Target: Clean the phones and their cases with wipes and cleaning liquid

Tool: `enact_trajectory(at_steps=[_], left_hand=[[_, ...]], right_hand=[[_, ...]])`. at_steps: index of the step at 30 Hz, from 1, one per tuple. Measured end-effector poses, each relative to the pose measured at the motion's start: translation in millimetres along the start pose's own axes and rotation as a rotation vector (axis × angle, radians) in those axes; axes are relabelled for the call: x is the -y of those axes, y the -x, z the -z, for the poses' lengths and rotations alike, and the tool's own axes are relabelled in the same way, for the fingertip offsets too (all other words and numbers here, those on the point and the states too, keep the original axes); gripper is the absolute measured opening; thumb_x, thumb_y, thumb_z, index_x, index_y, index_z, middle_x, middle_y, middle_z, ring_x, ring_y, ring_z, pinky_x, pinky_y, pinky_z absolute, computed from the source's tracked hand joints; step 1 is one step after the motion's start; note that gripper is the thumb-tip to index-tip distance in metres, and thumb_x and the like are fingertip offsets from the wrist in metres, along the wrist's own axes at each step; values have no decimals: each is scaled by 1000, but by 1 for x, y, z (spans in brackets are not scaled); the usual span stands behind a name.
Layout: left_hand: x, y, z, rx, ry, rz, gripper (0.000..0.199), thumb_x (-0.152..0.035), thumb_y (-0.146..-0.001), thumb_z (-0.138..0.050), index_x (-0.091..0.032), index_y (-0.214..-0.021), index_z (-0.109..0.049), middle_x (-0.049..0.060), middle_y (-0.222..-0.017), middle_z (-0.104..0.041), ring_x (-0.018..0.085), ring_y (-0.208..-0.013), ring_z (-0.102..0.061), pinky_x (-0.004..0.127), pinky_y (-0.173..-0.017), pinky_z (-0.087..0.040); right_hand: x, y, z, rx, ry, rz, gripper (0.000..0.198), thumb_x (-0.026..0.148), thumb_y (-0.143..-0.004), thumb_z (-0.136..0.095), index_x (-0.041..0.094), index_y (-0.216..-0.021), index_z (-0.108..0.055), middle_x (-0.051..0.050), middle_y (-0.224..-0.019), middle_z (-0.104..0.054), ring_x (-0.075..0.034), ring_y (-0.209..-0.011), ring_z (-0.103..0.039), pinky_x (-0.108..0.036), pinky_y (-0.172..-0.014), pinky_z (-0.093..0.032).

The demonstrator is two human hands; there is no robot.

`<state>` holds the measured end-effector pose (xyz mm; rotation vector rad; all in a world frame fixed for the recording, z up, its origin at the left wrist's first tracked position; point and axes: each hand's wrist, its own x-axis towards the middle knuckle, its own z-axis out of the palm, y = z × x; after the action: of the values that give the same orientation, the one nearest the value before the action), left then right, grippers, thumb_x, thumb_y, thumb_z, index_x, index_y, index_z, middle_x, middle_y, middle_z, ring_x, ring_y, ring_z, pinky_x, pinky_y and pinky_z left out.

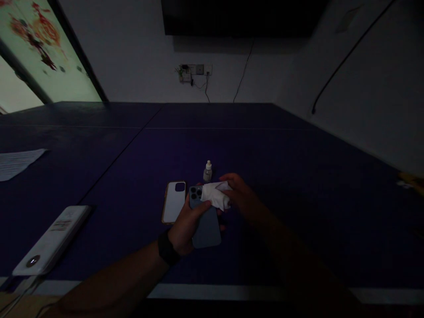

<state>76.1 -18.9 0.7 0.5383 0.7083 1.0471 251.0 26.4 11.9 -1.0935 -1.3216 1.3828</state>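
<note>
My left hand (188, 225) grips a grey-blue phone (206, 227), back side up with its camera lenses at the far end. My right hand (241, 196) holds a crumpled white cloth (216, 195) pressed on the phone's upper back, beside the lenses. A phone case (174, 202) with a gold rim lies flat on the dark blue table (265, 150) just left of the phone. A small white dropper bottle (207, 172) stands upright just beyond the phone. A dark band sits on my left wrist.
A white power bank or remote (53, 240) lies near the front left edge. A sheet of paper (18, 162) rests at the far left. Wall sockets with cables (195, 71) sit on the back wall below a dark screen. The room is dim.
</note>
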Motion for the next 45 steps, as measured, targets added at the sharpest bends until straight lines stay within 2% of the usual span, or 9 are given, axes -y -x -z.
enact_trajectory(at_steps=[4, 10, 15, 22, 28, 32, 36, 38, 45], left_hand=[[-2, 1, -3, -54, -16, -13, 78, -29, -85, -77, -34, -149, -31, 6, -100, -71, 21, -79, -72, 38, -66, -64], [0, -1, -2, -104, -36, -49, 85, -25, -83, -78, -36, -151, -29, 4, -95, -72, 21, -76, -73, 37, -65, -63], [1, -3, 0, -81, -79, -39, 79, -32, -87, -71, -33, -153, -27, 4, -88, -73, 23, -69, -73, 37, -61, -61], [-1, -2, -3, -97, 20, -44, 70, -27, -88, -68, -32, -148, -33, 5, -99, -73, 23, -77, -74, 37, -66, -61], [-2, -2, -4, -71, 52, -50, 62, -29, -89, -66, -32, -144, -39, 6, -106, -70, 22, -80, -73, 38, -70, -62], [0, 0, -3, -22, -13, 29, 59, -37, -92, -65, -32, -144, -39, 6, -102, -70, 21, -73, -73, 37, -66, -61], [4, 2, 3, 75, -29, 145, 57, -44, -91, -66, -30, -141, -42, 7, -98, -71, 22, -70, -73, 34, -61, -59], [6, 2, 6, 120, 1, 194, 56, -48, -92, -63, -29, -140, -43, 8, -98, -71, 23, -70, -73, 35, -60, -58], [5, 0, 9, 170, 152, 276, 62, -63, -95, -47, -10, -123, -64, 16, -101, -73, 26, -80, -72, 41, -71, -59]], right_hand=[[1, 3, 6, 89, 179, 55, 28, 41, -88, -62, 25, -111, -59, 0, -86, -64, -16, -66, -60, -27, -56, -47], [10, 9, 7, 73, 489, 145, 45, 20, -78, -67, 26, -121, -56, -4, -106, -66, -20, -90, -64, -34, -76, -52], [7, 8, 8, -41, 721, 468, 36, 16, -84, -63, 24, -119, -60, -6, -104, -68, -24, -97, -62, -43, -87, -49], [5, 8, 10, 152, 1052, 885, 25, 8, -93, -54, 22, -107, -69, -8, -99, -67, -24, -93, -60, -41, -83, -48], [6, 11, 7, 241, 912, 805, 18, 16, -97, -53, 19, -109, -67, -13, -126, -61, -26, -114, -60, -44, -95, -49], [5, 9, 4, 155, 761, 602, 15, 19, -99, -53, 20, -104, -66, -8, -107, -64, -20, -95, -64, -37, -84, -52], [6, 10, 6, 182, 727, 466, 49, 15, -87, -66, 25, -134, -56, -6, -109, -62, -16, -81, -59, -31, -72, -50], [9, 10, 10, 210, 736, 459, 37, 12, -85, -65, 25, -119, -64, -5, -106, -62, -17, -84, -59, -31, -72, -49], [24, 12, 19, -277, 747, 770, 16, 12, -83, -61, 25, -86, -53, -5, -99, -67, -23, -92, -64, -39, -81, -50]])
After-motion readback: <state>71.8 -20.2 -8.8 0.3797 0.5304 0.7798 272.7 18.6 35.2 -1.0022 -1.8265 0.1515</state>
